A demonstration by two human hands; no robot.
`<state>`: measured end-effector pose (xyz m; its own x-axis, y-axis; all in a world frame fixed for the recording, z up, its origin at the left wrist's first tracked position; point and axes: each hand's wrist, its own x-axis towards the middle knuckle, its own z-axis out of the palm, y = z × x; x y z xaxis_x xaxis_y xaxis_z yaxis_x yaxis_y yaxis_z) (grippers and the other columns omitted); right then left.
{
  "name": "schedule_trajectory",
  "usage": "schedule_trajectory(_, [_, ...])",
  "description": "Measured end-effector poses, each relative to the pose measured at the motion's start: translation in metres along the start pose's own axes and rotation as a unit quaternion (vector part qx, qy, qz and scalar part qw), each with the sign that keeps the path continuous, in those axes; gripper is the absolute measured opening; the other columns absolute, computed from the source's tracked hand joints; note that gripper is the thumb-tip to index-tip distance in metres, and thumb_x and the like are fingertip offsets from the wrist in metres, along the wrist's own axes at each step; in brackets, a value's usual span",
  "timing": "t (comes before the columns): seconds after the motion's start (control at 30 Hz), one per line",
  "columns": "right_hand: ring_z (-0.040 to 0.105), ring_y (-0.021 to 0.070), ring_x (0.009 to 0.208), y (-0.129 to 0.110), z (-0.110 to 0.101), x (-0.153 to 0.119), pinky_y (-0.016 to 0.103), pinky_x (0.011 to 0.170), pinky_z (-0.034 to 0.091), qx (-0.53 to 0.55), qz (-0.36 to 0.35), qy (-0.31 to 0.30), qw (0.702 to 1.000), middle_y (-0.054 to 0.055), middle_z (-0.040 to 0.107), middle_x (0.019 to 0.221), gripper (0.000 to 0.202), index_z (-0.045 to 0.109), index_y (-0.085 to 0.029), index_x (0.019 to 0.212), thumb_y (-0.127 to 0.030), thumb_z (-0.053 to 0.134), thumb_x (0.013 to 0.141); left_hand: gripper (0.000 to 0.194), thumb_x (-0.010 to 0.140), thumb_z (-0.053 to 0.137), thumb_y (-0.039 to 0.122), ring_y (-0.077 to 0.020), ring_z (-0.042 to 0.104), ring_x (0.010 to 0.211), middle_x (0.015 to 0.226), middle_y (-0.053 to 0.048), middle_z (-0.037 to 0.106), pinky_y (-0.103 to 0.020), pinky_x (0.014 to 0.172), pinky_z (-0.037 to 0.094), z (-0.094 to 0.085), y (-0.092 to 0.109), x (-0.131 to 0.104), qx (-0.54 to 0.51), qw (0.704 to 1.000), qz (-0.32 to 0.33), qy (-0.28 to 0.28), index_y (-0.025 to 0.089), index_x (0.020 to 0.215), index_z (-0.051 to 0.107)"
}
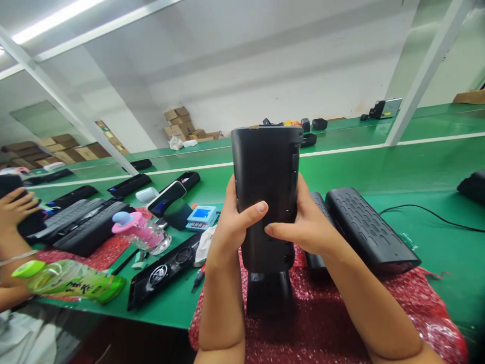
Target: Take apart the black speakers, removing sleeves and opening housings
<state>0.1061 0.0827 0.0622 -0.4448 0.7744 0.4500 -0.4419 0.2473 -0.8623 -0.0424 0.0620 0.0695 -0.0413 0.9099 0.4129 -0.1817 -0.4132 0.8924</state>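
Upright in front of me is a black plastic housing (265, 172), its plain face toward me and small notches along its right edge. My left hand (240, 217) grips its left side and my right hand (301, 222) its right side, both thumbs lying across the front. The fingers behind it are hidden. Below its lower end a dark, tapered black piece (270, 293) shows over the red bubble wrap (326, 323); whether the two touch I cannot tell. Just right of my hands lies a black speaker shell (366, 227) with an oval-patterned surface, beside another black part.
On the left lie a green-labelled bottle (76, 280), a pink-topped clear bottle (144, 232), a black panel with round speakers (162, 273) and a small blue device (202, 216). A co-worker's hand (15, 207) holds a black part at far left. A cable (428, 212) runs right.
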Motion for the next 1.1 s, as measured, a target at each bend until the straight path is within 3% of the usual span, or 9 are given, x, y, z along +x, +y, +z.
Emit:
schedule_trajectory(0.6, [0.059, 0.0239, 0.119, -0.0020, -0.0015, -0.0024, 0.042, 0.097, 0.056, -0.022, 0.027, -0.002, 0.999, 0.008, 0.050, 0.139, 0.111, 0.003, -0.030, 0.153, -0.016, 0.075, 0.070, 0.083, 0.070, 0.080, 0.039, -0.0345, 0.057, 0.126, 0.135, -0.009, 0.060, -0.050, 0.107, 0.047, -0.0005, 0.0031, -0.0008, 0.001, 1.000, -0.007, -0.010, 0.026, 0.142, 0.040])
schedule_trajectory(0.97, [0.057, 0.0229, 0.121, -0.0066, -0.0023, -0.0056, 0.040, 0.099, 0.055, -0.026, 0.024, -0.009, 0.999, 0.008, 0.049, 0.140, 0.109, 0.004, -0.029, 0.152, -0.015, 0.075, 0.071, 0.083, 0.071, 0.078, 0.041, -0.0349, 0.056, 0.127, 0.135, -0.009, 0.060, -0.050, 0.106, 0.047, 0.0012, 0.0030, -0.0020, 0.003, 1.000, -0.001, -0.015, 0.027, 0.143, 0.039])
schedule_trajectory(1.1, [0.053, 0.0238, 0.127, -0.0075, -0.0025, -0.0052, 0.041, 0.102, 0.053, -0.029, 0.023, -0.006, 0.999, 0.006, 0.048, 0.143, 0.104, 0.012, -0.031, 0.151, -0.018, 0.077, 0.070, 0.080, 0.074, 0.076, 0.042, -0.0343, 0.054, 0.130, 0.138, -0.008, 0.058, -0.050, 0.109, 0.046, 0.0016, 0.0044, -0.0034, 0.008, 1.000, -0.005, -0.021, 0.028, 0.143, 0.039])
